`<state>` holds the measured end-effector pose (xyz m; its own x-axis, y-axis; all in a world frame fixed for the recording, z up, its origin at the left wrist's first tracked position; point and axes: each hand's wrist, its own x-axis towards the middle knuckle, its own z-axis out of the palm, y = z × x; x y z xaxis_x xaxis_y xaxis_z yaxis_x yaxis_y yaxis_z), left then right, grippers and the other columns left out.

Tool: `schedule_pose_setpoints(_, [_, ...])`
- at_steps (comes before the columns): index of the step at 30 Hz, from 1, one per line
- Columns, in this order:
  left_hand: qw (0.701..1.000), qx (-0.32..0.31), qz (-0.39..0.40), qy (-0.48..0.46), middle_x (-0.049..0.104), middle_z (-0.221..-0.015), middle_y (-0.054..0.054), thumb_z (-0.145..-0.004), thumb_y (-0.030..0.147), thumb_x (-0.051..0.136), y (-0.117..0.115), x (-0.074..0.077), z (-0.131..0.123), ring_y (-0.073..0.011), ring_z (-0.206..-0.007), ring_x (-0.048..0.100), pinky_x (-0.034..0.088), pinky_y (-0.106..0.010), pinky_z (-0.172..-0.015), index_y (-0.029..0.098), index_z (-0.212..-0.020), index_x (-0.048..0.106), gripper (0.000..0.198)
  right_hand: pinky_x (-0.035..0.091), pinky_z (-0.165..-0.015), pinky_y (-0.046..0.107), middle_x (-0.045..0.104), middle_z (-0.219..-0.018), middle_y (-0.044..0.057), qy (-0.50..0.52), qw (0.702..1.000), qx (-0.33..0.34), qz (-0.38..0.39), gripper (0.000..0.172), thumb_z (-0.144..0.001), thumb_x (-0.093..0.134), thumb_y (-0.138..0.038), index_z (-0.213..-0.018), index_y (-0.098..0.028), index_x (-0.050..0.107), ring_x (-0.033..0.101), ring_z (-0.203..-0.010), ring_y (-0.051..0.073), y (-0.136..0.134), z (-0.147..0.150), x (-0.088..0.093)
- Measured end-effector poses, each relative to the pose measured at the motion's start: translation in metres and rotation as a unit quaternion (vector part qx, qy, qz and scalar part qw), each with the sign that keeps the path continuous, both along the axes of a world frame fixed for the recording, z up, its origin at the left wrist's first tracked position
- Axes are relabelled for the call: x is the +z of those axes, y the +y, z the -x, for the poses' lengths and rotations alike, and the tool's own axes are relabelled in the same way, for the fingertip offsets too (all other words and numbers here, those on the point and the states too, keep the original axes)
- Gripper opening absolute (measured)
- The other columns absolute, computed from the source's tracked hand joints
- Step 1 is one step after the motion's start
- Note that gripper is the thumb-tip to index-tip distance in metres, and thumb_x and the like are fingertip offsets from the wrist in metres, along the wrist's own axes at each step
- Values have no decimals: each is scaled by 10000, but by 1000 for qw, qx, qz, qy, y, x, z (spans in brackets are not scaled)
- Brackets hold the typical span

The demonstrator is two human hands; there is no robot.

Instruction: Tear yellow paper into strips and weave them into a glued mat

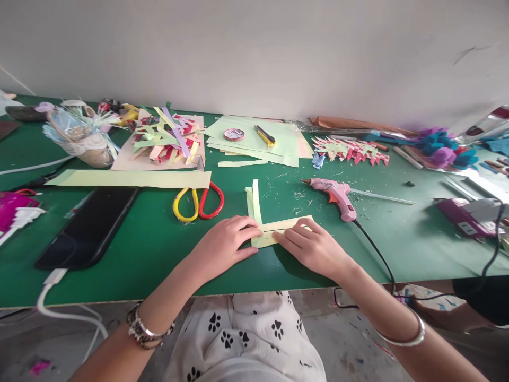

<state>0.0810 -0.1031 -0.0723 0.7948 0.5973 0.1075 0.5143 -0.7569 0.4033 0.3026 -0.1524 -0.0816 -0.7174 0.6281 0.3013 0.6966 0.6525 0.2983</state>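
Observation:
Two pale yellow-green paper strips (257,211) lie crossed at a right angle near the front edge of the green table (159,249). My left hand (225,245) rests on the corner where they meet, fingers bent and pressing down on the paper. My right hand (312,245) lies flat on the strip that runs to the right, its fingertips holding the fold down. One strip points away from me, the other points right.
Yellow-and-red scissors (198,202) lie just left of the strips, a pink glue gun (338,195) with its black cord to the right. A black phone (89,227) on a white cable sits at the left. Paper sheets (258,140), coloured scraps (165,138), a cutter (264,135) and a tape roll (234,134) lie farther back.

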Motion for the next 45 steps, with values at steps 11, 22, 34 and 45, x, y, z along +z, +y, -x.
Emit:
schedule_pose_setpoints(11, [1000,9,13,-9,576,-1095,-32,-825,261,557,0,-2,0,-195,-938,561,459,-334,-781,205,-888,557,84,419,-818,356,629,-863,50,58,998,-9,39,251,-900,394,-183,-1043,-188,601,553,-782,161,-2,-5,-1])
schedule_pose_setpoints(22, [1000,14,24,-2,561,-1031,-34,-834,344,536,2,-3,2,-184,-871,556,444,-305,-700,196,-859,513,152,345,-933,406,508,-1181,83,238,926,-41,290,363,-828,509,-350,-1157,-223,422,448,-1088,218,10,21,4])
schedule_pose_setpoints(34, [999,31,20,-15,548,-1008,-47,-823,355,552,0,-5,4,-210,-942,520,450,-342,-782,195,-1031,494,269,297,-889,383,550,-1118,49,261,917,-68,296,280,-856,490,-333,-1109,-232,431,470,-1010,196,13,25,-3])
schedule_pose_setpoints(45, [999,29,28,-18,551,-992,-26,-823,323,566,1,-5,5,-183,-912,522,441,-312,-768,200,-976,524,201,264,-892,386,565,-1092,49,241,924,-66,290,237,-840,511,-373,-1031,-233,508,494,-966,195,14,23,0])
